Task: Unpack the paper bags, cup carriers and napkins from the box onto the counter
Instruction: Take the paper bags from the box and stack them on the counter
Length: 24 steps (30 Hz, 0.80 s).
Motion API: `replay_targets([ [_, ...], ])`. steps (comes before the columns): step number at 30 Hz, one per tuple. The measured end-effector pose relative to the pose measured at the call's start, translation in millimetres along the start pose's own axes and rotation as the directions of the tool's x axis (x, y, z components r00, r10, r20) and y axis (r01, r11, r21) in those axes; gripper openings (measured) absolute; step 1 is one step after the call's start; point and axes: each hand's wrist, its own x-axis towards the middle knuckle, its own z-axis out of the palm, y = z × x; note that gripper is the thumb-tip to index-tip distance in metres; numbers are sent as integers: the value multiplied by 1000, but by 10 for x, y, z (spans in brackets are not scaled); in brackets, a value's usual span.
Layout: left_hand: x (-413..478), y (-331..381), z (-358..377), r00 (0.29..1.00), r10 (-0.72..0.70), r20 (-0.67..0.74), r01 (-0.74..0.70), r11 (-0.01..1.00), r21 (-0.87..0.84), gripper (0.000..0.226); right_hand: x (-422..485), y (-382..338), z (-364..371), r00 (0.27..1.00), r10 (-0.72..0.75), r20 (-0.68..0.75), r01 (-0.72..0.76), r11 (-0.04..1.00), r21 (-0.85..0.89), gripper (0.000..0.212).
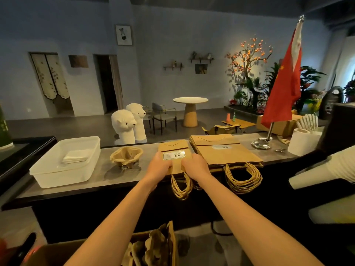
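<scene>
So, left grip [160, 163] and right grip [194, 166] are both clamped on the near end of the small paper bags [173, 148]. That stack sits on the worktop [115, 175], handles dangling off the near edge. Bigger paper bags [224, 153] lie just beside it on the right, and a cup carrier [126, 155] is on the left. Past that, napkins [75, 156] in a white tub [63, 176]. The box [57, 254] is down below.
</scene>
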Motion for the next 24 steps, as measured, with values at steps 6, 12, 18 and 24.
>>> replay_targets([
  [6, 105, -110, -27, 1000, -17, -22, 18, 999, 46, 41, 39, -29, 92, 997, -39, -72, 19, 968, -251, 30],
  [12, -33, -46, -32, 996, 12, -90, -1, 993, 115, 52, -122, -209, -6, 967, -234, -98, 194, 931, -310, 30],
  [18, -391, -55, -131, 993, 74, -96, -68, 995, 67, 42, -496, -427, -13, 928, -368, -55, 358, 924, -138, 17],
  [24, -987, -134, -298, 977, 137, -162, -136, 991, 15, 33, -1003, -441, 116, 908, -417, -48, 416, 909, -30, 19],
])
